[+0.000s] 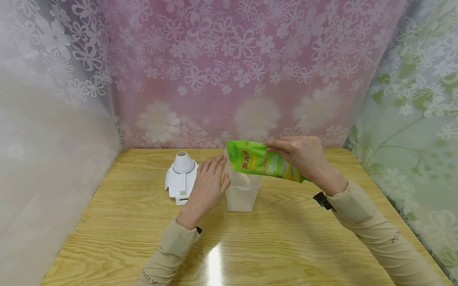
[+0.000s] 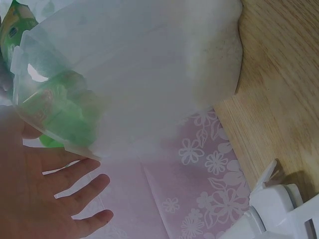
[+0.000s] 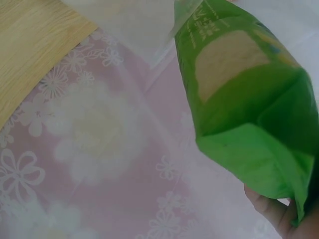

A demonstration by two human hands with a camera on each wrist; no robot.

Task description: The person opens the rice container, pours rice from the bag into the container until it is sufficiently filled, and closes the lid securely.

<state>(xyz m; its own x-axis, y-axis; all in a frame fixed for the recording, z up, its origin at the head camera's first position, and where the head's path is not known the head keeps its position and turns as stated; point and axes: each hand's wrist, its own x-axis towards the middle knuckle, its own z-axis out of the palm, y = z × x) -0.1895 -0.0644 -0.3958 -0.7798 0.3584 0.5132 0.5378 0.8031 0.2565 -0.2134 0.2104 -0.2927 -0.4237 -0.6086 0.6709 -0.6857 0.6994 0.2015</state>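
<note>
A green printed plastic bag is tilted over a translucent plastic container, its left end above the container's mouth. My right hand grips the bag's raised right end; in the right wrist view, fingers hold the folded end of the bag. Pale contents fill the container's lower part, though their kind cannot be made out. Beside the container's rim is my left hand, its fingers extended. In the left wrist view those straight fingers lie along the rim of the container.
Left of the container, behind my left hand, lies a white plastic piece with a cone-shaped spout. Both stand on a wooden table. Flowered curtains hang at its back and sides.
</note>
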